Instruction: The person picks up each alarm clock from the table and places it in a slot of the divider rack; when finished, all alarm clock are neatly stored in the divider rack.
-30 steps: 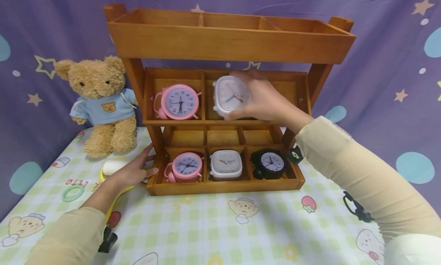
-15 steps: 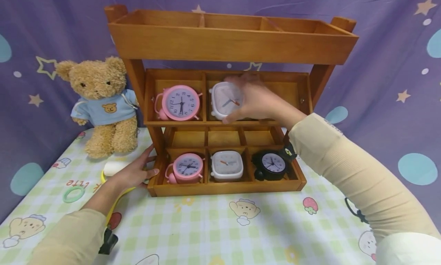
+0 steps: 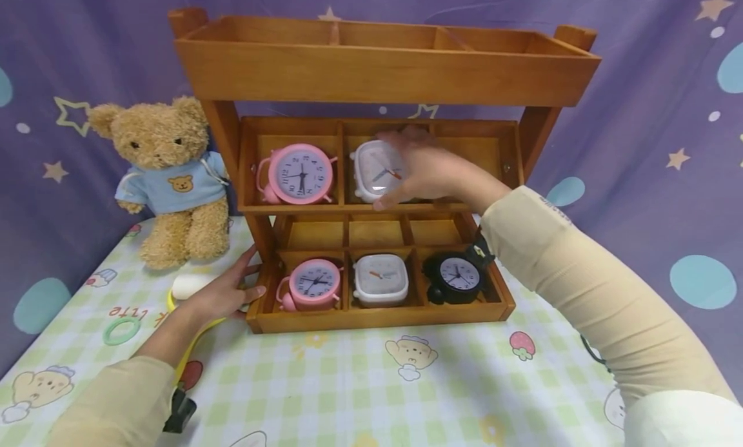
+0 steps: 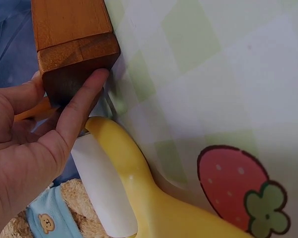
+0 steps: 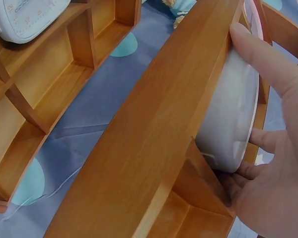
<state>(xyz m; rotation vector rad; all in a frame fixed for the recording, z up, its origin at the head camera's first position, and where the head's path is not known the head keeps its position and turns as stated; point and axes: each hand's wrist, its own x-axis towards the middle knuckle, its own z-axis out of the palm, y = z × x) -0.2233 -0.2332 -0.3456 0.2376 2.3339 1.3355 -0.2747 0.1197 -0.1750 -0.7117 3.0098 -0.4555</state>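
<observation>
A white alarm clock [image 3: 374, 166] sits in the middle compartment of the wooden rack's [image 3: 383, 73] second tier. My right hand [image 3: 429, 166] holds it from the right, thumb low and fingers over the upper side. In the right wrist view, the clock's pale side [image 5: 223, 114] shows between the thumb and fingers, behind a wooden board. Low on the left, my left hand [image 3: 223, 295] grips the end of the rack's bottom tier; the left wrist view has thumb and fingers on either side of the wooden end [image 4: 74, 29].
A pink clock [image 3: 302, 174] stands left of the held one. Below are another pink clock [image 3: 316, 284], a white one [image 3: 381, 279] and a black one [image 3: 458, 276]. A teddy bear [image 3: 174, 182], a white roll with a yellow handle [image 4: 134, 173] and a green ring [image 3: 120, 331] lie leftward.
My right hand has lowered the white clock slightly and moved it left into its compartment, where it now sits back. The left hand keeps its place on the rack.
</observation>
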